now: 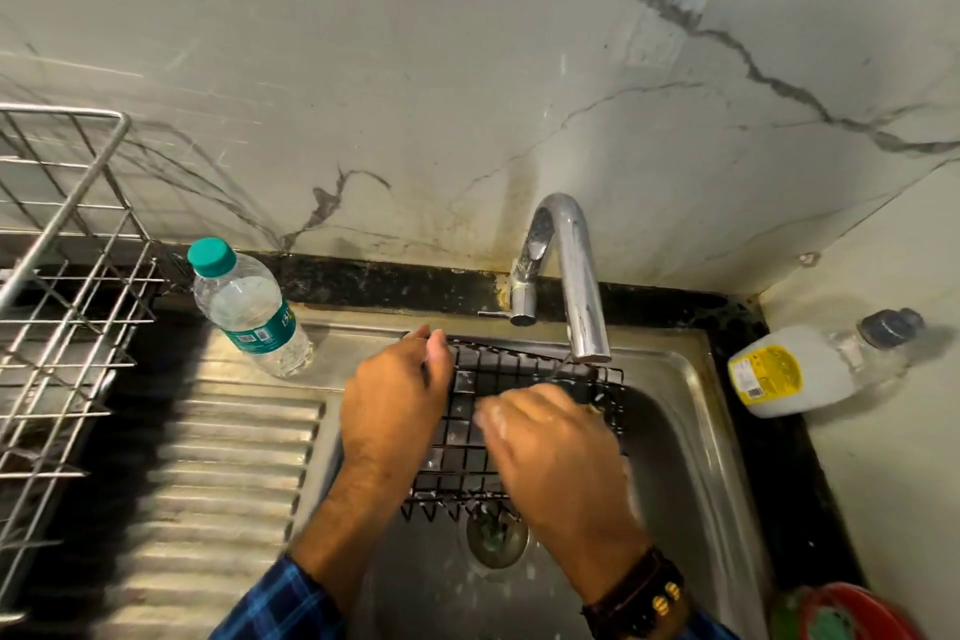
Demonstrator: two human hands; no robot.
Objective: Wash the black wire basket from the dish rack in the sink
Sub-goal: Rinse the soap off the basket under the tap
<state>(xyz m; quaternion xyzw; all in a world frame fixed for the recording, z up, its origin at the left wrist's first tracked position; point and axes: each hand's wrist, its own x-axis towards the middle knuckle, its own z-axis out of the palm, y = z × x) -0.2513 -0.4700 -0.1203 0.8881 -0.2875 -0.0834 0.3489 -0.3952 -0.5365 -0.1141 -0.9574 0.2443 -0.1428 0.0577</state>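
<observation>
The black wire basket (470, 442) is held flat over the steel sink (691, 457), just under the spout of the chrome tap (574, 276). My left hand (389, 405) grips the basket's left edge, thumb over the top wire. My right hand (556, 452) lies on top of the grid with fingers together and soap suds on them; it is blurred. A thin stream of water falls from the spout onto the basket's far right corner. The drain (496, 541) shows below the basket.
A steel dish rack (67, 307) stands at the left beside the ribbed drainboard (218, 483). A water bottle with a teal cap (244, 307) stands at the sink's back left. A white liquid bottle (800, 369) lies at the right; a red container (852, 613) sits bottom right.
</observation>
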